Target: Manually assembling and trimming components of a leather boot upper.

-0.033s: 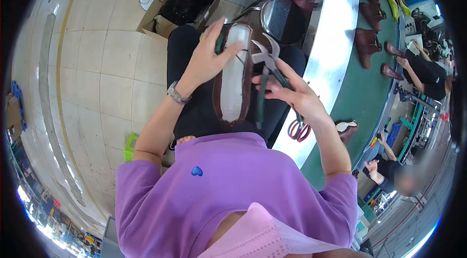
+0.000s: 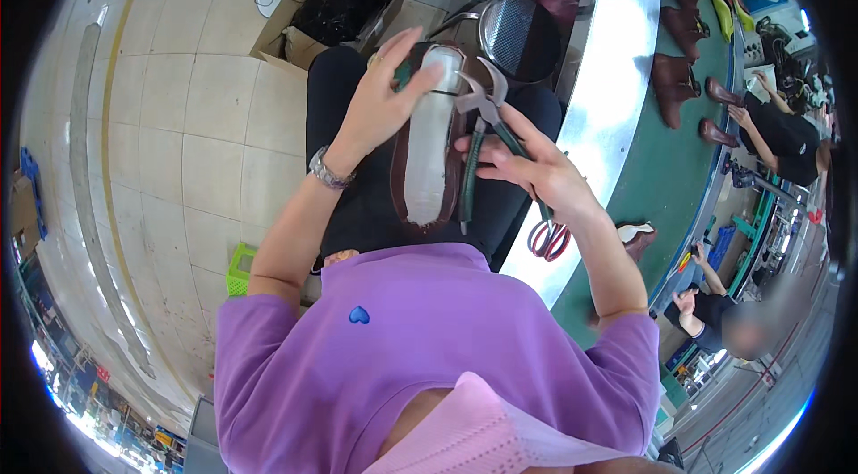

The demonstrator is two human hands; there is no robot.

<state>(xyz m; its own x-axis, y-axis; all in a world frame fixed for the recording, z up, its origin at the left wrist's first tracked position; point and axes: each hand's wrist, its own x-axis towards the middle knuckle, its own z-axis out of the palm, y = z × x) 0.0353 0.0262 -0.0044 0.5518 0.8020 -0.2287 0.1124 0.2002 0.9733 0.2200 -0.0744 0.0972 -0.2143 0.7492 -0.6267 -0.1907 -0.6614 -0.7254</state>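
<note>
A brown leather shoe (image 2: 427, 152) lies sole up across my lap, its long white underside showing and its toe and heel in line with my legs. My left hand (image 2: 380, 108) is at its far left side, thumb laid on the white sole and fingers spread apart. A thin black strip (image 2: 444, 92) crosses the sole near the thumb. In my right hand (image 2: 545, 170) are pincers with green handles (image 2: 480, 103). Their curved metal jaws are parted, beside the shoe's right edge, and the handles are spread. Something green (image 2: 402, 74) shows between my left thumb and fingers.
Red-handled scissors (image 2: 548, 242) lie on the metal bench edge at right. Brown boots (image 2: 675, 85) stand on the green bench top (image 2: 617, 197). Ahead are a round mesh-topped stool (image 2: 518, 36) and a cardboard box (image 2: 295, 41) of black material. Two co-workers sit across the bench.
The pincers have shifted slightly left and their near handle has swung toward the shoe. My left thumb has moved a little farther up the sole.
</note>
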